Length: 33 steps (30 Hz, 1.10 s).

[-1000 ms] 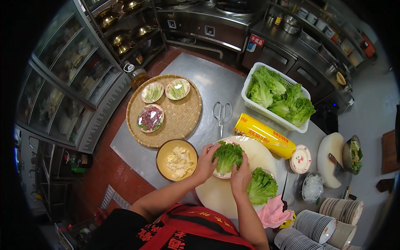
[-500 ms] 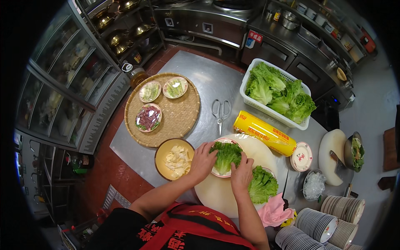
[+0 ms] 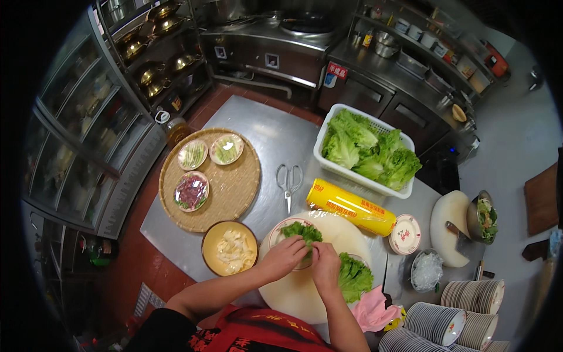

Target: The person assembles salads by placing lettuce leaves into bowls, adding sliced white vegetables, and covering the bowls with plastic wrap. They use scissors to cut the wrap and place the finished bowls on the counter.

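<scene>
On a round white cutting board (image 3: 287, 302) sits a small plate (image 3: 274, 237) with a green lettuce leaf (image 3: 304, 231) on it. My left hand (image 3: 285, 257) and my right hand (image 3: 326, 268) meet over the plate's near side, fingers closed on the leaf's lower end, which they partly hide. Just right of my right hand lies another lettuce leaf (image 3: 354, 279), covering whatever is under it. A yellow bowl (image 3: 212, 258) of pale sliced pieces (image 3: 233, 251) stands left of my left hand.
Beyond the board are scissors (image 3: 288, 186), a yellow roll of plastic wrap (image 3: 352, 207) and a white basket (image 3: 322, 150) of lettuce. A woven tray (image 3: 234, 196) holds wrapped plates at left. Stacked plates (image 3: 434, 322), a pink cloth (image 3: 375, 311) and a cleaver (image 3: 460, 230) lie to the right.
My hands have left the plate's two sides and come together at its near part, closing on the lettuce leaf. The whole view has shifted slightly, so the table sits lower and further left.
</scene>
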Motion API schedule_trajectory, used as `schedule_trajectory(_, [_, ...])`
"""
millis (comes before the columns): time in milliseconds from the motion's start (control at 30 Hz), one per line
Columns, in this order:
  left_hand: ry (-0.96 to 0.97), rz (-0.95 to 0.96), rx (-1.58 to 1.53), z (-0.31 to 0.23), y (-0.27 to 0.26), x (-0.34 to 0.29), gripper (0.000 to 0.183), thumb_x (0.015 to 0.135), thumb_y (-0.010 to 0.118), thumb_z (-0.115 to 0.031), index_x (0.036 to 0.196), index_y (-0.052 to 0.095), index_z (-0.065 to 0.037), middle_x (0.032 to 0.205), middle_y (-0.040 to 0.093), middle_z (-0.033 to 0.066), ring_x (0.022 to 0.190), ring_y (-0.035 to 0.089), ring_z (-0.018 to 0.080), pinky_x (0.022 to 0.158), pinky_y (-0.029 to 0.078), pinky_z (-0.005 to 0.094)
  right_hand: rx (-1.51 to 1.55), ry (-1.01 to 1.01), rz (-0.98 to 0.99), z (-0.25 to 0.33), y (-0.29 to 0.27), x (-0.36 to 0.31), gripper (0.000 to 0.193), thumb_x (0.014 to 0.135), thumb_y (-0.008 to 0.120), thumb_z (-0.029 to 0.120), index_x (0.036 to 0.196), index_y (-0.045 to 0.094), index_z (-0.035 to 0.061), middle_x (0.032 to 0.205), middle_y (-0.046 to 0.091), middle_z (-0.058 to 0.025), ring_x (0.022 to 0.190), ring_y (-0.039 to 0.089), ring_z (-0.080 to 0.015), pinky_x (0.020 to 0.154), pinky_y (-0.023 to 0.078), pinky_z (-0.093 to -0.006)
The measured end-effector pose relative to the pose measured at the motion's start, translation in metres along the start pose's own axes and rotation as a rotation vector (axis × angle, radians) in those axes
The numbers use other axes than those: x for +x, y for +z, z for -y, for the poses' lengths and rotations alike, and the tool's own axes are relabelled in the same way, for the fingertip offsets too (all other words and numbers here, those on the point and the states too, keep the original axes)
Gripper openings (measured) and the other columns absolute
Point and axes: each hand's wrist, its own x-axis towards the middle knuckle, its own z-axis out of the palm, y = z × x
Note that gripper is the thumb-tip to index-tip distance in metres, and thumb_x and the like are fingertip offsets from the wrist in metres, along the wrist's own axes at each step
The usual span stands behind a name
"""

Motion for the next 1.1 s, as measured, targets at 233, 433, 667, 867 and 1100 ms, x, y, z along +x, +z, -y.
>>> schedule_trajectory(233, [-0.016,0.151,0.191,0.022,-0.01,-0.016,0.023,0.076,0.059,-0.015,0.095,0.062,-0.002,0.109,0.057,0.0118,0.113,0.05,0.0295,0.094,0.041,0.0404,-0.034,-0.225,0.183,0.001,0.01,0.009,0.016,0.081,0.055,0.001,0.095,0.063,0.0034,0.09,0.059,-0.0132,0.086,0.06,-0.0312,0.074,0.05,-0.0395])
schedule_trajectory(433, [-0.059,0.117,0.142,0.029,-0.011,-0.025,0.02,0.076,0.056,-0.014,0.089,0.064,-0.001,0.103,0.057,0.0113,0.112,0.051,0.0283,0.092,0.043,0.0382,-0.183,-0.364,0.33,0.025,0.019,0.017,0.021,0.079,0.054,0.003,0.099,0.058,0.0025,0.101,0.056,-0.0131,0.097,0.057,-0.0298,0.077,0.05,-0.0377])
schedule_trajectory(667, [-0.003,0.042,0.176,0.036,-0.006,-0.029,0.021,0.077,0.056,-0.014,0.091,0.064,-0.002,0.104,0.058,0.0107,0.111,0.052,0.0279,0.091,0.044,0.0376,0.144,-0.15,0.28,0.039,0.026,0.016,0.014,0.085,0.054,0.002,0.099,0.053,0.0017,0.098,0.057,-0.0175,0.093,0.058,-0.0384,0.079,0.048,-0.0437])
schedule_trajectory(867, [-0.031,0.089,0.157,0.04,-0.005,-0.032,0.017,0.079,0.062,-0.017,0.092,0.064,-0.006,0.103,0.059,0.0081,0.11,0.053,0.0274,0.09,0.044,0.0376,-0.277,-0.134,0.462,-0.01,0.049,0.009,0.027,0.079,0.068,0.008,0.1,0.052,0.0023,0.096,0.057,-0.0197,0.088,0.061,-0.0379,0.074,0.051,-0.0446])
schedule_trajectory(1100, [-0.13,0.102,0.056,0.039,-0.009,-0.04,0.022,0.078,0.069,-0.021,0.092,0.068,-0.004,0.104,0.06,0.0086,0.112,0.052,0.0276,0.091,0.044,0.0378,-0.275,-0.132,0.504,-0.007,0.039,0.019,0.032,0.074,0.075,0.017,0.092,0.052,0.0033,0.087,0.06,-0.0164,0.075,0.065,-0.0338,0.063,0.052,-0.0428])
